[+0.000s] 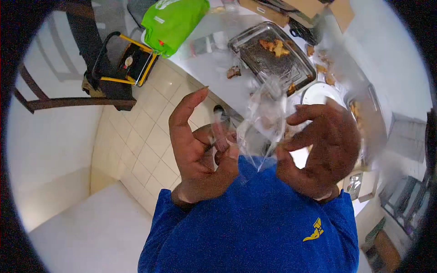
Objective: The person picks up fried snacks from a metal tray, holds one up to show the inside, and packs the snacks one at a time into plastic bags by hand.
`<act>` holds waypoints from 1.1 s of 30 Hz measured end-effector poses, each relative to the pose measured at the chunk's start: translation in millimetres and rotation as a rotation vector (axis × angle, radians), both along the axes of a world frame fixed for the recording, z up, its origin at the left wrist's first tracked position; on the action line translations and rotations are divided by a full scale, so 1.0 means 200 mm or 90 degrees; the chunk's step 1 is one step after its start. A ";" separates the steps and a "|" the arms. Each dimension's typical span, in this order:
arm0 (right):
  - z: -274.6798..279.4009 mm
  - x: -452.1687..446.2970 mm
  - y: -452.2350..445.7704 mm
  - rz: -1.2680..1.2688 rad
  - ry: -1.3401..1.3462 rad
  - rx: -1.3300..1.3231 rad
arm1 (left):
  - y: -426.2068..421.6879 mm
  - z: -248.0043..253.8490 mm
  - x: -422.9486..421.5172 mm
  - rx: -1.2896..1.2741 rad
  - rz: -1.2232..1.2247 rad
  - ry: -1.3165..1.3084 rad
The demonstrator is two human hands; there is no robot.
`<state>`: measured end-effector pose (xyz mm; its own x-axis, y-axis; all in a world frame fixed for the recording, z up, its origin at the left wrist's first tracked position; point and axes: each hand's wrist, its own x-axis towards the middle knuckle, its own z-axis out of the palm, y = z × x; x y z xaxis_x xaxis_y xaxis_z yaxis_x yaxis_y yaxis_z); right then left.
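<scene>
A clear, crinkled plastic bag is stretched between my two hands in front of my chest. My left hand pinches its left edge between thumb and fingers, with the index finger raised. On the other side my right hand has thumb and fingertips closed on the bag's right edge; this hand is somewhat blurred. Behind the bag lies a dark metal baking tray holding some browned food pieces. What the bag contains, if anything, is not distinguishable.
A white plate sits beside the tray on the white table. More browned pieces lie to the right. A green bag, a cardboard box, a yellow-and-black folding frame and a wooden chair stand around.
</scene>
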<state>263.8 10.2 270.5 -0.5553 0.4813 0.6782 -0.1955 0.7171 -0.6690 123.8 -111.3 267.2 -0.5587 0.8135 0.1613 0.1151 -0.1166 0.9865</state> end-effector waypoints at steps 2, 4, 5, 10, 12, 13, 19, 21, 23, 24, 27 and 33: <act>0.00 -0.02 -0.01 -0.008 -0.007 -0.019 | 0.00 0.01 0.00 0.017 0.019 0.006; 0.00 -0.03 -0.01 -0.039 -0.025 -0.044 | 0.02 -0.01 -0.02 0.017 -0.002 -0.016; 0.01 -0.03 -0.01 -0.050 -0.024 -0.066 | 0.02 -0.03 -0.04 -0.012 -0.006 -0.038; 0.04 -0.13 -0.02 -0.042 0.004 -0.185 | 0.11 -0.26 -0.13 0.249 0.043 -0.145; 0.08 -0.16 -0.03 -0.036 0.028 -0.197 | 0.20 -0.48 -0.19 0.334 0.055 -0.100; 0.11 -0.18 -0.03 -0.035 0.039 -0.194 | 0.25 -0.59 -0.24 0.313 0.058 -0.017; 0.08 -0.30 -0.03 0.018 0.140 -0.088 | 0.45 -0.57 -0.17 0.361 -0.040 -0.049; 0.09 -0.33 -0.03 0.054 0.157 -0.038 | 0.48 -0.52 -0.17 0.378 -0.064 -0.085; 0.09 -0.41 -0.05 0.083 0.249 -0.048 | 0.50 -0.48 -0.18 0.393 -0.080 -0.123; 0.09 -0.44 -0.06 0.096 0.296 -0.055 | 0.51 -0.47 -0.19 0.398 -0.086 -0.141; 0.11 -0.45 -0.06 0.119 0.173 -0.026 | 0.54 -0.48 -0.23 0.416 -0.076 -0.209; -0.02 -0.43 0.05 0.041 -0.037 0.011 | 0.40 -0.66 -0.48 0.133 -0.089 -0.175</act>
<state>176.9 21.1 266.6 -0.6237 0.4322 0.6513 -0.2027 0.7153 -0.6688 27.0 -30.7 135.2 -0.4899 0.8506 0.1909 -0.1820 -0.3139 0.9319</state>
